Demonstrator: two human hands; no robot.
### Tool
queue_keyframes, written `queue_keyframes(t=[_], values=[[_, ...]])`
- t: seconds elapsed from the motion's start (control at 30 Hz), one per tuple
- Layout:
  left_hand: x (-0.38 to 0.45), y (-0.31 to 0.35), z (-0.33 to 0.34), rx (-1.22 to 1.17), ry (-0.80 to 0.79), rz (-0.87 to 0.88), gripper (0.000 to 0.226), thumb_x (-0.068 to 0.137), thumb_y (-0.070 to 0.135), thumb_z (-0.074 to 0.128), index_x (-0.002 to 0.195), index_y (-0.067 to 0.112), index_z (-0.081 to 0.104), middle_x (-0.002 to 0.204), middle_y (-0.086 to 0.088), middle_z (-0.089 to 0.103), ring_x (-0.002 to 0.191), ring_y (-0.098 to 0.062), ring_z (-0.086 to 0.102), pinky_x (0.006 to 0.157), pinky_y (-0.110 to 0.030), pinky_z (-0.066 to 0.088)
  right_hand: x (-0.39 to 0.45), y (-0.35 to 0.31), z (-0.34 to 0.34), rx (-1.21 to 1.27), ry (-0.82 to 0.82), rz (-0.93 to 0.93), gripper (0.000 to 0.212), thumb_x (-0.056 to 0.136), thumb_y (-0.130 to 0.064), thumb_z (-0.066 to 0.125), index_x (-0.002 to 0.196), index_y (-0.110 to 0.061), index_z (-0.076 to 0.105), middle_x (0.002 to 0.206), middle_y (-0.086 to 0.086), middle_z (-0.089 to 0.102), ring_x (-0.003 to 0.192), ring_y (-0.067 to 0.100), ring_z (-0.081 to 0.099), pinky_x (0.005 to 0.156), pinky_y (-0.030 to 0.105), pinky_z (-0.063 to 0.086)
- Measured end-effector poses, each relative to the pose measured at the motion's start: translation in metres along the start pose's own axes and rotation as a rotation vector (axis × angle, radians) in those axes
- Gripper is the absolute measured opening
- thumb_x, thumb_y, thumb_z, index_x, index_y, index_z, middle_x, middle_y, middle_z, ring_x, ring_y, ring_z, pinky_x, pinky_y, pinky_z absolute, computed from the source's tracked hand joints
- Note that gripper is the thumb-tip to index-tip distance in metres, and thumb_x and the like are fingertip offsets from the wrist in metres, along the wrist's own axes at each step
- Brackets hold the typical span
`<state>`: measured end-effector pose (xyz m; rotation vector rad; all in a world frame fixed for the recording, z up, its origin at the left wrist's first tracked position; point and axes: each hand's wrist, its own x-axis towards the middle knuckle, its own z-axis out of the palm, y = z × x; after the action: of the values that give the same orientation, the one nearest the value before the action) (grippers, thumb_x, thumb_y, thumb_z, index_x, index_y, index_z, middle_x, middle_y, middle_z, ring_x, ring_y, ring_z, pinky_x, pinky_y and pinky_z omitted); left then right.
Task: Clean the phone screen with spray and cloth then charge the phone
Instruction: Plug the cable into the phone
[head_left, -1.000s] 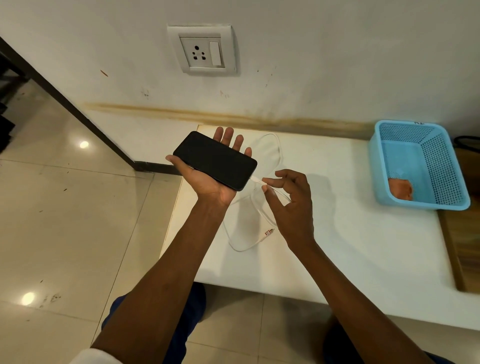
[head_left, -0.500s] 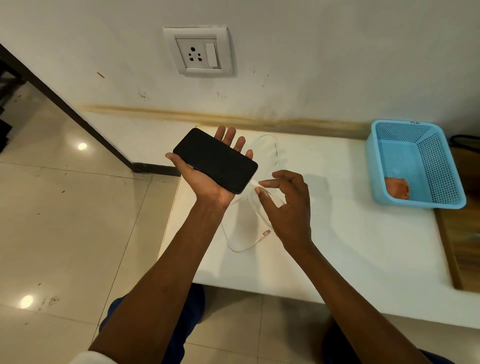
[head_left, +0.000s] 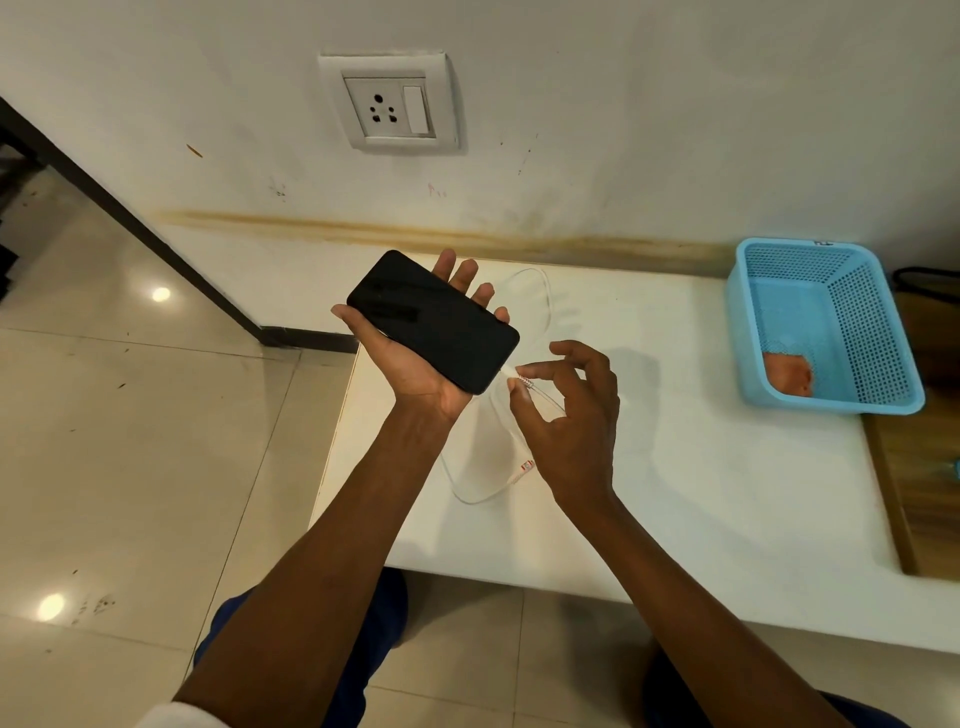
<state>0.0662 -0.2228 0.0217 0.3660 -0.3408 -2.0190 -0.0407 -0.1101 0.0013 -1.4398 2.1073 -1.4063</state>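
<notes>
A black phone (head_left: 434, 321) lies screen-up across my left hand (head_left: 415, 374), held above the left end of the white table (head_left: 675, 467). My right hand (head_left: 569, 421) pinches the small end of a white charging cable (head_left: 524, 383) right at the phone's lower right edge. The cable loops over the table behind and below my hands, and its USB plug (head_left: 525, 467) rests on the table beside my right wrist. An orange cloth (head_left: 787, 373) lies inside the blue basket (head_left: 826, 249). No spray bottle shows.
A white wall socket with a switch (head_left: 389, 106) sits on the wall above the table. The blue basket stands at the table's right end, next to a wooden surface (head_left: 924, 467). Tiled floor (head_left: 130, 467) spreads to the left.
My right hand has brought the cable's end closer to the phone's edge. The phone and my left hand have stayed almost in place.
</notes>
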Motion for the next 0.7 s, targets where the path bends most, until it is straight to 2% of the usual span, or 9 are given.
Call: queue_keyframes(t=[0.2,0.33,0.53,0.7], values=[[0.0000,-0.0003,0.0000,-0.023,-0.012,-0.006,0.106,0.073,0.095,0.021,0.138,0.015,0.045,0.120,-0.006,0.060,0.103,-0.027,0.059,0.093,-0.047,0.041,-0.0003,-0.0011,-0.0002,-0.006,-0.006,0.006,0.020,0.084,-0.038,0.072,0.097,-0.023,0.073,0.127,0.000,0.061,0.117,0.018,0.054,0.092,0.049,0.050],[0.0008,0.0040,-0.0004,-0.004,-0.014,-0.021,0.107,0.072,0.094,0.022,0.141,0.016,0.046,0.131,-0.006,0.060,0.113,-0.030,0.059,0.101,-0.051,0.038,0.0014,-0.0018,-0.0012,-0.029,-0.041,-0.016,0.021,0.085,-0.041,0.071,0.098,-0.025,0.070,0.127,-0.003,0.061,0.118,0.016,0.055,0.093,0.046,0.049],[0.0009,0.0065,0.0001,0.006,-0.008,-0.030,0.109,0.074,0.093,0.018,0.150,0.017,0.036,0.135,-0.007,0.058,0.117,-0.030,0.058,0.103,-0.053,0.037,0.0056,-0.0018,-0.0050,-0.074,-0.093,-0.050,0.037,0.086,-0.053,0.063,0.113,-0.028,0.065,0.132,-0.005,0.058,0.123,0.016,0.052,0.098,0.042,0.046],[0.0008,0.0056,0.0003,0.019,0.007,-0.023,0.109,0.074,0.093,0.019,0.151,0.018,0.034,0.136,-0.007,0.058,0.119,-0.031,0.058,0.103,-0.053,0.039,0.0055,0.0013,-0.0049,-0.118,-0.082,-0.078,0.028,0.085,-0.047,0.069,0.108,-0.030,0.066,0.134,-0.006,0.056,0.124,0.016,0.051,0.099,0.043,0.045]])
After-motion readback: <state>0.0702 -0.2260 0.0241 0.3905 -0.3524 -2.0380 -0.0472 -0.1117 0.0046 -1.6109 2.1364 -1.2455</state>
